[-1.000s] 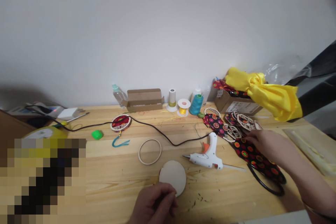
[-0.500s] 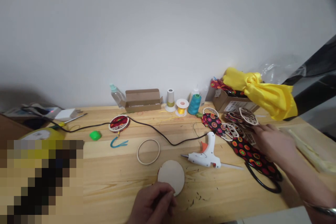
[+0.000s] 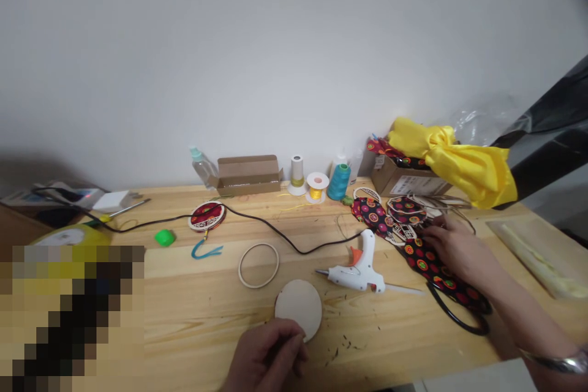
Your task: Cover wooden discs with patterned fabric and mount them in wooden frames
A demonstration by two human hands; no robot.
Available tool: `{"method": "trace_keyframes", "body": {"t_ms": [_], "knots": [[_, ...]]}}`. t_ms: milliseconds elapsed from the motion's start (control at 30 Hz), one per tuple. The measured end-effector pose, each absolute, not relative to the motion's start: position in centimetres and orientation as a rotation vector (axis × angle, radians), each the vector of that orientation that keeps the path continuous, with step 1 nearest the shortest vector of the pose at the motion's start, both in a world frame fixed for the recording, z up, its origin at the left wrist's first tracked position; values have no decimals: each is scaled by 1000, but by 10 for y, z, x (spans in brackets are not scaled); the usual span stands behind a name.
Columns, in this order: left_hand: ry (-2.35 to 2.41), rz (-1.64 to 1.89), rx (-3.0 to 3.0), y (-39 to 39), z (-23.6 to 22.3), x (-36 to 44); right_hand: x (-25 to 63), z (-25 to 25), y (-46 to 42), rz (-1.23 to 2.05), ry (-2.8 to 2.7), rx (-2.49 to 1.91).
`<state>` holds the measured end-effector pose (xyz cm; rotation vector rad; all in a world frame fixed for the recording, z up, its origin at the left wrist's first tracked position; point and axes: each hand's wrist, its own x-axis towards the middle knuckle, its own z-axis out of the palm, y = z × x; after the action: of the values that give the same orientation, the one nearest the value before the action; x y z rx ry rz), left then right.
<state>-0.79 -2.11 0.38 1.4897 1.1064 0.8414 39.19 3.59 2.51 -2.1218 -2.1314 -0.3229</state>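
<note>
My left hand [image 3: 271, 355] is closed in a pinch on the lower edge of a pale round disc [image 3: 299, 309], held just over the table. My right hand [image 3: 452, 248] reaches into a heap of wooden lattice cutouts [image 3: 404, 233] and dark flowered fabric [image 3: 425, 263] at the right. Its fingers are bent down among the pieces, and what they grip cannot be made out. A fabric-covered round piece [image 3: 407, 211] lies just beyond its fingertips. Between the hands a white glue gun [image 3: 356, 275] rests on its side. Left of the disc lies a thin wooden ring [image 3: 258, 265].
A black cord [image 3: 275, 229] crosses the table. A finished-looking round pendant [image 3: 206, 216] with a blue tassel and a green lump [image 3: 165, 237] lie left. Along the wall stand an open cardboard box [image 3: 250, 177], thread spools [image 3: 339, 182] and a carton [image 3: 404, 180] topped with yellow cloth [image 3: 468, 162].
My right hand has moved slightly left within the heap. The lattice cutout that stood tilted near its fingers has shifted, and a flowered round piece now shows there. My left hand has stayed still.
</note>
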Motion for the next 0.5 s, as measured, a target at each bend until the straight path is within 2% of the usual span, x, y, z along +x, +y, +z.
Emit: {"method": "trace_keyframes", "body": {"t_ms": [500], "knots": [[1045,860,1529,-20,-3,-12,354,33,47,-353,-2512,-1994]]}}
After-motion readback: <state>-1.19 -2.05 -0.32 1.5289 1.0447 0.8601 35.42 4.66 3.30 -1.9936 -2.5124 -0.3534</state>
